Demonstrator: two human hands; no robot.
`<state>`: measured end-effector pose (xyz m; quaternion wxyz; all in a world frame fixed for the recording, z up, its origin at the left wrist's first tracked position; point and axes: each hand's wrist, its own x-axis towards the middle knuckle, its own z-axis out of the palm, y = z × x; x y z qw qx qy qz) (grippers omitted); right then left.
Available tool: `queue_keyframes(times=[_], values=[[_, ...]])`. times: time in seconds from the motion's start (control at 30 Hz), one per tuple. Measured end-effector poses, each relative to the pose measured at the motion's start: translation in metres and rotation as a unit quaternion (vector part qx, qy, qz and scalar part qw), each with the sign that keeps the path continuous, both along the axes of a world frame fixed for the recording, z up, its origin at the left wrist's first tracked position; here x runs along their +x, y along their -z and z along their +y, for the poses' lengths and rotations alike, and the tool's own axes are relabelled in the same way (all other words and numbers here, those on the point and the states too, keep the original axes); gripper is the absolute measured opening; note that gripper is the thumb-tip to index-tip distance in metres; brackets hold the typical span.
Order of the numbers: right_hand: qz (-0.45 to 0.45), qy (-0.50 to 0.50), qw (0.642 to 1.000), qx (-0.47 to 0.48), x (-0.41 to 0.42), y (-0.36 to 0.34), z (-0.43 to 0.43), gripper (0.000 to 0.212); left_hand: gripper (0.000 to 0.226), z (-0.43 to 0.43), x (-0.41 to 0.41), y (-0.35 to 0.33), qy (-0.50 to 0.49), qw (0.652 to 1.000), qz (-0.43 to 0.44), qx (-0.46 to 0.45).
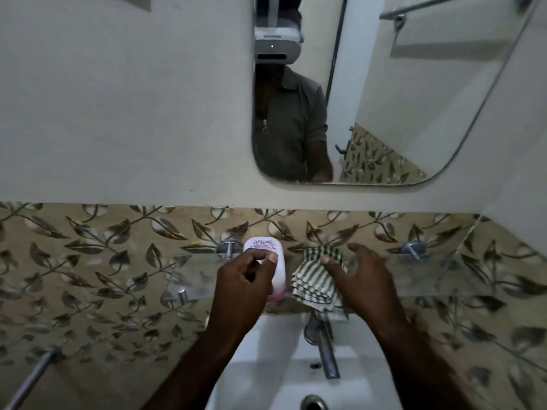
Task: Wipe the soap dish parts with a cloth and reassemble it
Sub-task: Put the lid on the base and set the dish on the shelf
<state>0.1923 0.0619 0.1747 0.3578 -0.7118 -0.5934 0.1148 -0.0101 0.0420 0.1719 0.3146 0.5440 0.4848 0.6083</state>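
A white and pink soap dish point(276, 261) with a dark printed lid stands on the glass shelf point(429, 273) above the basin. My left hand point(245, 279) curls round the dish's left side, thumb on its lid. Just right of the dish lies a crumpled green-and-white striped cloth point(313, 279) on the shelf. My right hand point(361, 276) rests on the cloth's right side with fingers spread, the thumb on the fabric. Whether the dish holds soap is hidden.
A white wash basin point(266, 365) with a chrome tap point(325, 350) and drain point(313, 402) lies below the shelf. Chrome shelf brackets point(228, 247) stick out of the leaf-patterned tiles. A mirror point(384, 99) hangs above. A metal bar point(32, 377) runs at lower left.
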Motion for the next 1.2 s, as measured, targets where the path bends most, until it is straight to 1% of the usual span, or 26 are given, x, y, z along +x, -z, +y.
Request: queue_keyframes(times=[0.03,0.1,0.13,0.17,0.27,0.37,0.43,0.5,0.53,0.6,0.63,0.67,0.7,0.73,0.77,0.83,0.9,0.97,1.03,1.1,1.17,1.2], values=[[-0.026,0.003,0.999,-0.018,-0.001,0.009,-0.003,0.064,0.019,-0.002,0.011,-0.001,0.022,1.000,0.009,0.008],[-0.082,0.016,0.996,-0.028,-0.003,0.020,-0.004,0.067,0.019,-0.007,0.029,-0.003,0.068,0.997,0.038,0.019],[-0.093,0.024,0.995,-0.033,-0.002,0.022,-0.005,0.066,0.018,-0.009,0.036,-0.002,0.090,0.994,0.052,0.021],[-0.084,0.026,0.995,-0.039,-0.002,0.022,-0.004,0.066,0.017,-0.011,0.042,-0.002,0.106,0.992,0.062,0.022],[0.009,-0.004,0.998,-0.058,0.000,0.018,0.000,0.066,0.014,-0.013,0.052,0.000,0.131,0.986,0.096,0.030],[0.131,-0.017,0.990,-0.051,0.002,0.009,-0.003,0.056,0.010,-0.014,0.055,0.000,0.135,0.985,0.107,0.028],[0.226,-0.044,0.973,-0.027,0.005,0.003,-0.012,0.054,0.007,-0.015,0.053,0.001,0.125,0.985,0.112,0.026],[0.303,-0.098,0.948,0.006,0.012,-0.003,-0.028,0.060,0.005,-0.018,0.052,0.000,0.115,0.988,0.105,0.012],[0.329,-0.126,0.936,0.022,0.017,-0.005,-0.038,0.063,0.010,-0.019,0.053,-0.001,0.109,0.990,0.093,-0.007],[0.363,-0.181,0.913,0.043,0.025,-0.011,-0.056,0.066,0.030,-0.022,0.057,-0.003,0.109,0.989,0.057,-0.079],[0.379,-0.209,0.900,0.046,0.029,-0.012,-0.064,0.065,0.043,-0.024,0.061,-0.004,0.141,0.981,0.024,-0.132],[0.395,-0.234,0.887,0.044,0.032,-0.013,-0.070,0.062,0.052,-0.027,0.065,-0.003,0.198,0.964,-0.033,-0.175],[0.408,-0.248,0.878,0.036,0.033,-0.012,-0.076,0.058,0.053,-0.031,0.071,-0.002,0.258,0.939,-0.102,-0.203],[0.413,-0.250,0.875,0.024,0.034,-0.010,-0.079,0.053,0.045,-0.034,0.075,0.000,0.299,0.916,-0.164,-0.211],[0.416,-0.240,0.877,0.012,0.034,-0.007,-0.082,0.050,0.036,-0.037,0.078,0.003,0.310,0.907,-0.200,-0.203],[0.437,-0.203,0.876,0.002,0.034,0.000,-0.087,0.045,0.024,-0.040,0.083,0.008,0.279,0.920,-0.206,-0.183],[0.475,-0.164,0.864,0.014,0.034,0.007,-0.092,0.041,0.020,-0.042,0.086,0.014,0.262,0.932,-0.182,-0.170],[0.479,-0.119,0.869,0.032,0.035,0.011,-0.096,0.032,0.017,-0.045,0.088,0.016,0.268,0.936,-0.158,-0.162],[0.444,-0.083,0.891,0.049,0.037,0.014,-0.098,0.021,0.016,-0.047,0.087,0.017,0.268,0.943,-0.126,-0.152],[0.382,-0.080,0.918,0.070,0.037,0.013,-0.102,0.021,0.015,-0.047,0.085,0.019,0.277,0.947,-0.080,-0.141],[0.328,-0.094,0.936,0.089,0.037,0.010,-0.107,0.026,0.016,-0.048,0.081,0.018,0.312,0.939,-0.045,-0.138],[0.312,-0.101,0.940,0.094,0.038,0.008,-0.109,0.028,0.016,-0.048,0.079,0.017,0.331,0.932,-0.041,-0.142]])
